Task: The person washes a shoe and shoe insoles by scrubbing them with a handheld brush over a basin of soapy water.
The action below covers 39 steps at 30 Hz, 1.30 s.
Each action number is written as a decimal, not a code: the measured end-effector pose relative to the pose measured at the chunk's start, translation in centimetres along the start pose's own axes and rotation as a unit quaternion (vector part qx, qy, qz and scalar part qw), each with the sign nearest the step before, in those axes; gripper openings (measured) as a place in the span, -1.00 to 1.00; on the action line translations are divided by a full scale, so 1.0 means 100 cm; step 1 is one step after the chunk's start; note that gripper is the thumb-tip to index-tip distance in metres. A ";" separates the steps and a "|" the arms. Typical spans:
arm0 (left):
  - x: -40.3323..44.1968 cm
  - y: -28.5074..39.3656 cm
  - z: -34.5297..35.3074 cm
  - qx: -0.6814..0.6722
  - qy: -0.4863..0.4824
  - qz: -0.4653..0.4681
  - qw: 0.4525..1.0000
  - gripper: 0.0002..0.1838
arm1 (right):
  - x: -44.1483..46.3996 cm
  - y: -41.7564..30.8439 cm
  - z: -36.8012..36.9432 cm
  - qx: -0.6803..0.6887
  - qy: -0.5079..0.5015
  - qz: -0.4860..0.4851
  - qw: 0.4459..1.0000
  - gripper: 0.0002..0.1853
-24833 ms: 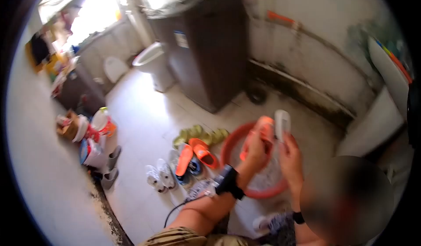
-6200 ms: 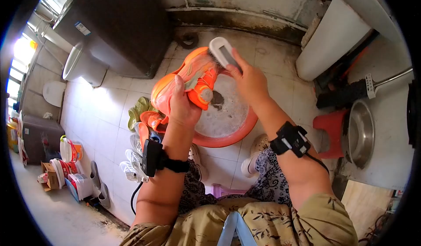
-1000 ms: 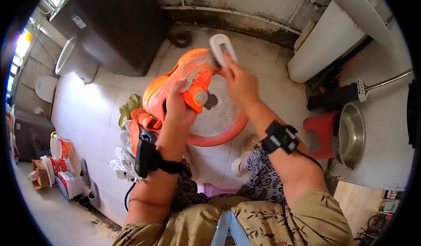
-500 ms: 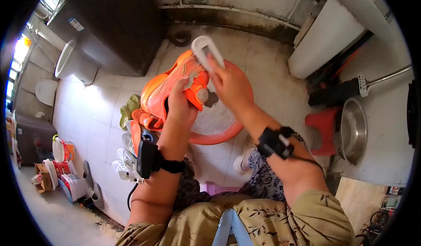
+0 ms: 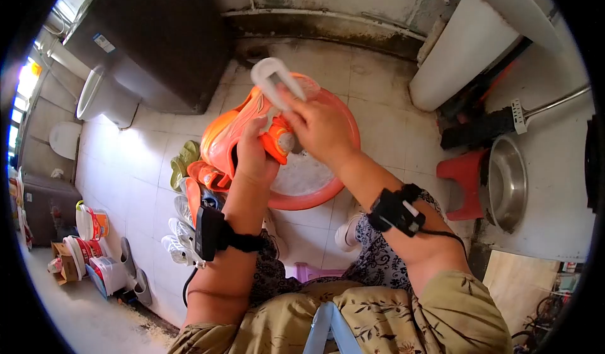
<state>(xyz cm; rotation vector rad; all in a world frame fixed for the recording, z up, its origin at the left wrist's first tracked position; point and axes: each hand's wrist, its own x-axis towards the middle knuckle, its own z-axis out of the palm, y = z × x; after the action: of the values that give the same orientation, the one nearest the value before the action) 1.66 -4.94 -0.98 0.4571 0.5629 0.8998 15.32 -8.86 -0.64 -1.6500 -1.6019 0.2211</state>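
Note:
My left hand (image 5: 254, 158) is wrapped round an orange sneaker (image 5: 222, 136), holding it tilted above a round red basin (image 5: 320, 197). Suds and water (image 5: 304, 176) show inside the basin. In my right hand (image 5: 324, 130) is a white scrub brush with a looped handle (image 5: 265, 75), its fingers closed on the grip. The brush lies against the far side of the sneaker; its bristles are hidden. The sneaker's orange tongue and laces (image 5: 277, 141) stick out between my two hands.
Left of the basin are another orange shoe (image 5: 206, 174), green shoes (image 5: 183, 165) and white sneakers (image 5: 179, 243). A steel bowl (image 5: 508, 184) and red stool (image 5: 463, 184) stand at right. A dark appliance (image 5: 157, 45) rises at far left; buckets (image 5: 92, 221) sit near the left wall.
My right hand has moved the brush to the left across the sneaker. My left hand keeps its hold, and the view has shifted slightly.

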 end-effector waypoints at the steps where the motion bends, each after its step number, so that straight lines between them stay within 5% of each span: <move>1: -0.003 -0.001 0.005 -0.002 0.015 0.010 1.000 -0.56 | 0.004 0.006 -0.002 0.000 0.004 0.038 0.999 -0.58; 3: 0.000 -0.001 0.011 -0.005 0.016 0.025 1.000 -0.56 | 0.017 0.020 -0.020 -0.035 -0.033 0.154 0.987 -0.58; 10: -0.005 -0.001 0.003 0.054 -0.009 0.004 0.998 -0.57 | 0.005 0.001 -0.007 0.005 0.036 0.048 0.998 -0.57; 11: -0.005 0.000 0.007 0.044 -0.021 0.011 0.999 -0.56 | 0.013 0.007 -0.017 0.036 -0.034 0.144 0.988 -0.58; 14: -0.004 -0.004 0.009 0.068 0.010 0.042 0.997 -0.60 | 0.015 0.031 -0.018 0.011 -0.025 0.162 0.986 -0.57; 17: 0.021 -0.004 -0.046 0.081 -0.127 -0.052 0.987 -0.72 | 0.006 -0.020 -0.023 0.058 -0.091 0.058 0.992 -0.60; 18: -0.005 0.001 0.007 0.113 -0.027 0.000 0.993 -0.84 | 0.007 -0.019 -0.021 0.063 -0.099 0.049 0.992 -0.60; 20: 0.006 -0.005 -0.017 0.167 0.002 -0.022 0.986 -0.85 | 0.002 -0.012 -0.024 0.127 -0.086 -0.025 0.988 -0.59; 22: 0.009 -0.005 -0.026 0.174 -0.040 -0.052 0.983 -0.82 | 0.007 0.000 -0.033 0.134 -0.156 0.046 0.978 -0.58; 24: 0.002 -0.010 -0.007 0.118 0.011 -0.028 0.993 -0.81 | 0.010 0.012 -0.034 0.047 -0.066 0.082 0.993 -0.58; 25: 0.004 -0.009 -0.011 0.139 -0.039 -0.029 0.989 -0.76 | 0.009 0.014 -0.029 0.027 -0.046 0.062 0.997 -0.59; 27: -0.001 -0.003 0.007 0.090 -0.025 -0.016 0.995 -0.71 | 0.004 0.007 -0.029 0.053 -0.057 0.055 0.995 -0.59; 32: -0.005 0.005 0.011 -0.009 -0.052 -0.002 0.999 -0.23 | -0.019 -0.024 -0.021 0.062 -0.078 -0.029 0.995 -0.58; 39: 0.005 -0.002 0.007 0.035 -0.025 -0.040 0.998 -0.21 | -0.010 -0.010 -0.024 0.071 -0.075 0.041 0.994 -0.56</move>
<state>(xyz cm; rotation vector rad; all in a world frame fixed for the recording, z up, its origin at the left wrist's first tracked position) 2.50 -4.76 -0.72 0.5163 0.5642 0.7911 15.93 -10.89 1.19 -1.6224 -1.5903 0.5013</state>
